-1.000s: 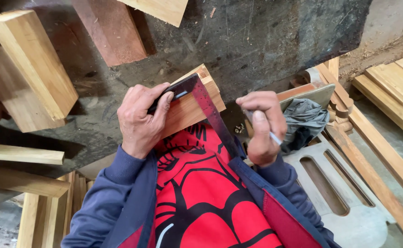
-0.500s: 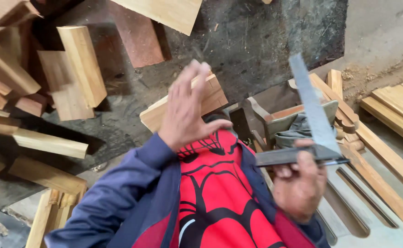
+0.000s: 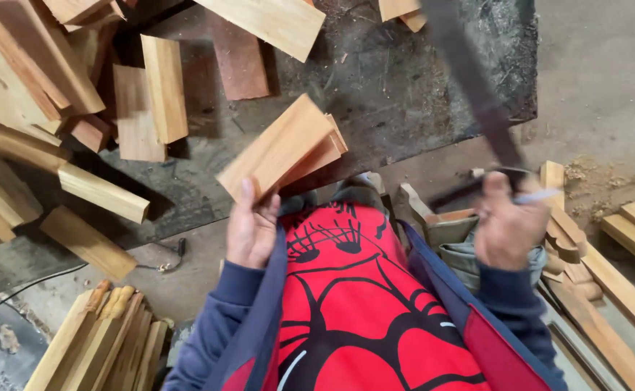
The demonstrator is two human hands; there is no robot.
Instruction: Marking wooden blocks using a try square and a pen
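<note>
Two hands, two loads.
Left hand grips the block at its near end; right hand clasps the square upright.

Soft, even daylight over my bench; no glare; short dark shadows under blocks, falling lower right; my right hand and square smeared by motion blur; my left hand sharper; wide-angle stretch at frame edges.
</note>
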